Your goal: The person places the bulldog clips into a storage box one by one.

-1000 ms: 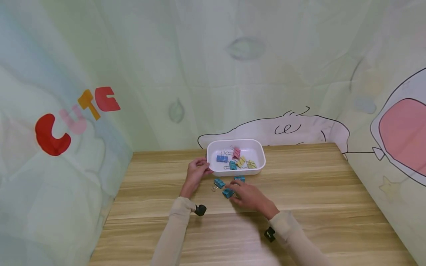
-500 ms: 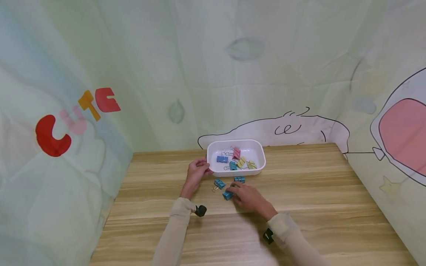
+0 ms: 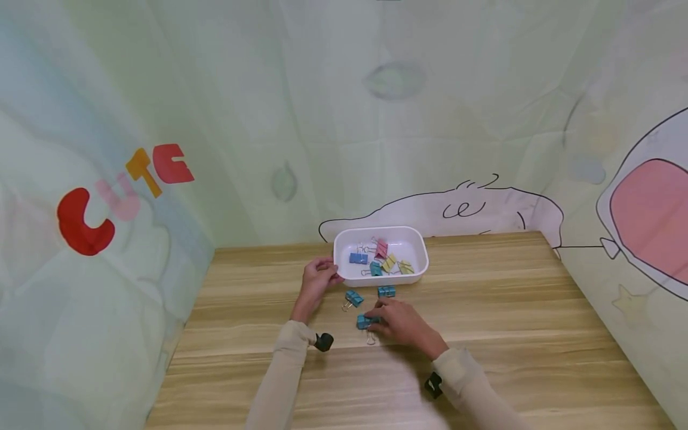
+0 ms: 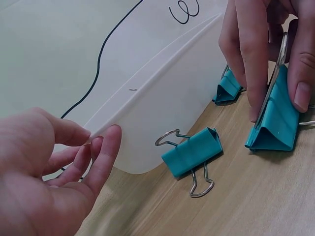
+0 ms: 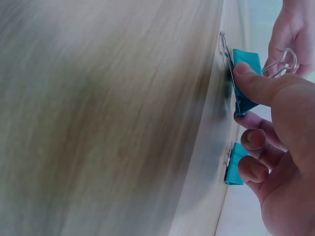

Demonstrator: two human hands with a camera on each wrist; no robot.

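Observation:
My left hand (image 3: 317, 279) pinches the left rim of a white plastic tray (image 4: 157, 108) between thumb and fingers. Inside the tray lie binder clips: a blue clip (image 3: 358, 258), a pink clip (image 3: 381, 248), a teal clip (image 3: 375, 269) and two yellow ones. In front of it, my right hand (image 3: 403, 322) grips a teal binder clip (image 4: 278, 123) low at the wooden tabletop, with the thumb on one face, as the right wrist view shows. One wire handle points toward me. A second teal clip (image 4: 193, 152) lies between my hands; a third (image 3: 386, 291) is just beyond my right fingers.
The wooden table (image 3: 510, 298) carries the tray close to its back edge. Behind and at both sides hang printed cloth walls (image 3: 344, 119). A black wrist camera (image 3: 323, 341) sits at the left cuff, another (image 3: 433, 385) at the right.
My right hand has turned the teal binder clip and shifted it slightly toward me; its wire handle now shows on the near side. The left hand stays at the tray rim.

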